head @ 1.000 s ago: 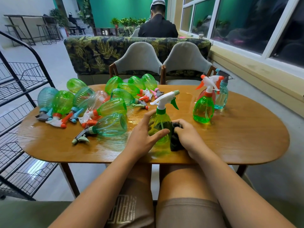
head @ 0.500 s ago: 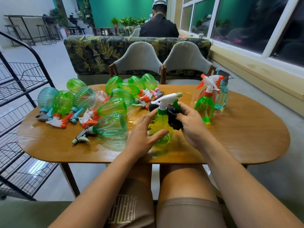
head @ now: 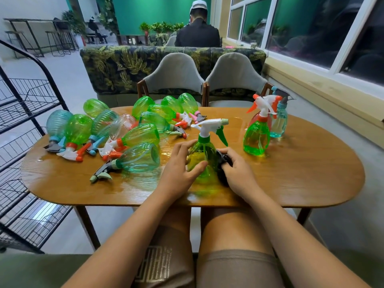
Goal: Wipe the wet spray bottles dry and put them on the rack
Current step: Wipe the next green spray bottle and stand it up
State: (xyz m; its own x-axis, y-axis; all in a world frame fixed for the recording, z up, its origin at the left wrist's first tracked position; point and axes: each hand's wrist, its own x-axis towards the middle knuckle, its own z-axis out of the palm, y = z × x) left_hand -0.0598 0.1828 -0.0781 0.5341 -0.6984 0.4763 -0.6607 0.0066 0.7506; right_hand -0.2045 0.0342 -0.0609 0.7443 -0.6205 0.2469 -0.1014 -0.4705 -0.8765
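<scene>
The room is bright and the shadows are soft. The windows (head: 311, 28) are dark and show dim reflections. The wet surface (head: 291, 173) shines near its middle. Straight lines bend at the sides, so the rack (head: 31, 100) leans. The green spray bottle (head: 204, 156) looks smeared low down.

Café: booth sofa (head: 124, 67), bar stools (head: 59, 41)

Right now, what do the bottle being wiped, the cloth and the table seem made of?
Bottle: clear green plastic, glossy; you see through it and it shines. Cloth: dark soft fabric, matte, bunched against the bottle; weave unclear. Table: wood or wood veneer, sealed glossy; grain lines and reflections show.
</scene>
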